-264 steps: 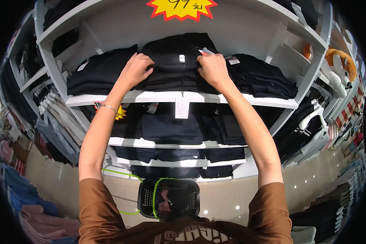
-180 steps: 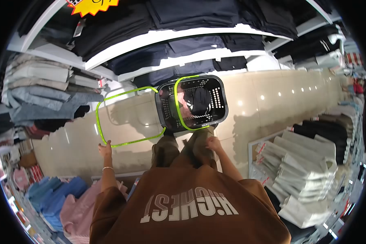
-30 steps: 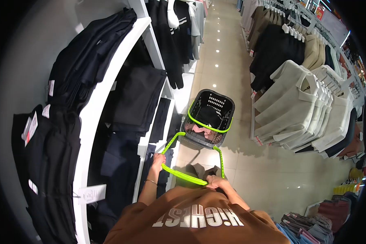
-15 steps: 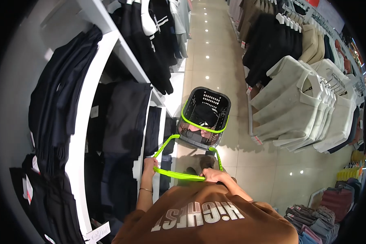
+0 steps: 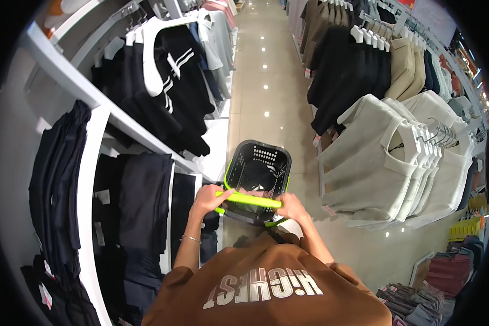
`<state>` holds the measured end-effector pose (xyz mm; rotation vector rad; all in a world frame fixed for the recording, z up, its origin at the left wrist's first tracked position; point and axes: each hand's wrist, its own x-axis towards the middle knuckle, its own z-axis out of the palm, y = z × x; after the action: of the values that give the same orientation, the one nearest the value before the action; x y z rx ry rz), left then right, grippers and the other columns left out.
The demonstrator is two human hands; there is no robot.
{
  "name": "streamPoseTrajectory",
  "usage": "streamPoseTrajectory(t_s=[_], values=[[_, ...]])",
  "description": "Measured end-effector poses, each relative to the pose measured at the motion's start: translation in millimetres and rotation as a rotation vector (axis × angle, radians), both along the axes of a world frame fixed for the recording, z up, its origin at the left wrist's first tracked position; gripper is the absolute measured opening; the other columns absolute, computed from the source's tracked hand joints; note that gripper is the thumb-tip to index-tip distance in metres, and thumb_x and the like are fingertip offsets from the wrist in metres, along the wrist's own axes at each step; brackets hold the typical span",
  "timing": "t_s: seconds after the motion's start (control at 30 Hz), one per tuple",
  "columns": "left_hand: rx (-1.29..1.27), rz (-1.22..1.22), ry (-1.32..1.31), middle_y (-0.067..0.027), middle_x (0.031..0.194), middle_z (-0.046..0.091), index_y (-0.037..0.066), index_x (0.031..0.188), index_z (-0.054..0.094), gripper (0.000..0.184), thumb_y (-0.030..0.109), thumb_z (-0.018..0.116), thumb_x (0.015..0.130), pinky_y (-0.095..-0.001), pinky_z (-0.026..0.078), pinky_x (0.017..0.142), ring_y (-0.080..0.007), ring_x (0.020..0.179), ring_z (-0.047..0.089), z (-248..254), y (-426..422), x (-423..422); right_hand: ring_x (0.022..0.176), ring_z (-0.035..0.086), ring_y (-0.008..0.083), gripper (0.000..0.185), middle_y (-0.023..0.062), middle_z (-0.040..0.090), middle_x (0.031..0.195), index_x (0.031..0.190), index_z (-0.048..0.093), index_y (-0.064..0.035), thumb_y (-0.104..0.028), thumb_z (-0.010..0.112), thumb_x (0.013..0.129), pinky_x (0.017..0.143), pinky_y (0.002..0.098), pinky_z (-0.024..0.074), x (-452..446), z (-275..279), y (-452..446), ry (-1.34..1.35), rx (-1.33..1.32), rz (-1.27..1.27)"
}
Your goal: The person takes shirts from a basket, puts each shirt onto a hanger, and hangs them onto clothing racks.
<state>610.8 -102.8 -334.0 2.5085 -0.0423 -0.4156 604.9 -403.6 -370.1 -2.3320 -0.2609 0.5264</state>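
Note:
A black basket (image 5: 258, 157) stands on the floor in front of me, with dark and pink cloth (image 5: 255, 193) inside. Its long green handle (image 5: 250, 200) is raised across the near part of the basket. My left hand (image 5: 210, 199) is wrapped round the handle's left end. Around the right end, the fingers of my right hand (image 5: 290, 207) are closed. Part of a second green handle shows at the basket's sides, partly hidden by the raised one.
White shelves (image 5: 95, 163) with folded dark trousers (image 5: 144, 201) line the left, beside black garments on hangers (image 5: 163, 87). Racks of white shirts (image 5: 375, 163) and black garments (image 5: 353, 70) stand on the right. A tiled aisle (image 5: 266, 98) runs ahead between them.
The long handle has come up from in front of my body to over the basket's near side, with both hands on it. The view has moved forward along the aisle, past the shelves.

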Motion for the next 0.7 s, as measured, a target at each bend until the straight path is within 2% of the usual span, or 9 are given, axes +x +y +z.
streamPoseTrajectory(t_s=[0.07,0.17,0.2,0.3,0.33,0.47,0.57,0.6,0.7], values=[[-0.068,-0.090,-0.052,-0.0186,0.069,0.065,0.002,0.075,0.070,0.061,0.062,0.070,0.066,-0.0412,0.050,0.068,-0.0352,0.069,0.064,-5.4,-14.4,27.8,0.072,0.062,0.0393,0.017,0.0234,0.060,0.068,0.073,0.067,-0.0029,-0.014,0.061,0.063,0.065,0.0439,0.0486,40.2,4.3,-12.1,0.029,-0.057,-0.052],[0.029,-0.144,-0.229,-0.0177,0.059,0.060,0.001,0.072,0.070,0.058,0.059,0.071,0.067,-0.0379,0.047,0.061,-0.0327,0.059,0.061,-29.4,-25.6,68.8,0.073,0.062,0.0402,0.018,0.0242,0.060,0.070,0.074,0.067,-0.0028,-0.012,0.059,0.061,0.066,0.0460,0.0479,77.4,-7.3,-24.1,-0.091,-0.060,-0.061],[-0.028,-0.165,-0.082,-0.0178,0.054,0.057,-0.001,0.067,0.068,0.058,0.057,0.074,0.066,-0.0379,0.047,0.057,-0.0321,0.054,0.060,-22.2,-30.6,82.2,0.073,0.061,0.0408,0.021,0.0239,0.060,0.070,0.075,0.068,-0.0035,-0.012,0.059,0.059,0.068,0.0465,0.0487,86.2,-8.1,-25.5,-0.144,-0.089,-0.106],[-0.059,-0.151,-0.201,-0.0176,0.048,0.053,-0.003,0.061,0.066,0.061,0.057,0.074,0.065,-0.0382,0.046,0.054,-0.0314,0.048,0.058,-24.6,-42.8,94.0,0.075,0.062,0.0402,0.024,0.0233,0.062,0.072,0.079,0.070,-0.0049,-0.013,0.061,0.058,0.073,0.0455,0.0499,103.9,-3.1,-36.8,-0.182,-0.097,-0.152],[-0.075,-0.154,-0.169,-0.0159,0.044,0.051,-0.004,0.060,0.065,0.062,0.057,0.074,0.065,-0.0373,0.045,0.052,-0.0294,0.045,0.056,-23.2,-46.4,98.1,0.078,0.062,0.0396,0.027,0.0229,0.064,0.075,0.082,0.071,-0.0062,-0.014,0.062,0.058,0.076,0.0444,0.0504,108.2,2.7,-39.6,-0.199,-0.118,-0.159],[-0.101,-0.110,-0.020,-0.0141,0.046,0.054,-0.002,0.060,0.067,0.062,0.060,0.075,0.062,-0.0363,0.046,0.052,-0.0247,0.046,0.056,-9.4,-64.1,114.2,0.071,0.061,0.0401,0.020,0.0219,0.062,0.069,0.074,0.070,-0.0084,-0.018,0.065,0.057,0.067,0.0451,0.0497,121.9,9.9,-53.2,-0.302,-0.172,-0.183],[-0.116,-0.176,-0.193,-0.0136,0.047,0.055,-0.001,0.061,0.067,0.059,0.058,0.076,0.061,-0.0367,0.047,0.053,-0.0246,0.047,0.058,-28.6,-65.2,129.4,0.069,0.061,0.0400,0.020,0.0216,0.062,0.068,0.072,0.070,-0.0079,-0.019,0.066,0.057,0.066,0.0449,0.0494,125.9,13.2,-58.6,-0.302,-0.175,-0.227],[-0.066,-0.166,-0.493,-0.0128,0.046,0.054,0.000,0.061,0.067,0.055,0.054,0.077,0.063,-0.0362,0.047,0.053,-0.0263,0.046,0.057,-28.2,-67.4,126.9,0.063,0.058,0.0409,0.017,0.0224,0.056,0.060,0.068,0.069,-0.0059,-0.015,0.062,0.056,0.061,0.0440,0.0480,126.5,10.8,-59.1,-0.371,-0.143,-0.233],[-0.091,-0.158,-0.357,-0.0127,0.045,0.053,-0.001,0.059,0.066,0.055,0.052,0.079,0.061,-0.0352,0.047,0.054,-0.0278,0.045,0.056,-17.4,-56.9,133.5,0.063,0.058,0.0408,0.015,0.0227,0.056,0.061,0.067,0.068,-0.0055,-0.015,0.061,0.057,0.061,0.0440,0.0482,126.9,6.3,-48.5,-0.411,-0.055,-0.252]])
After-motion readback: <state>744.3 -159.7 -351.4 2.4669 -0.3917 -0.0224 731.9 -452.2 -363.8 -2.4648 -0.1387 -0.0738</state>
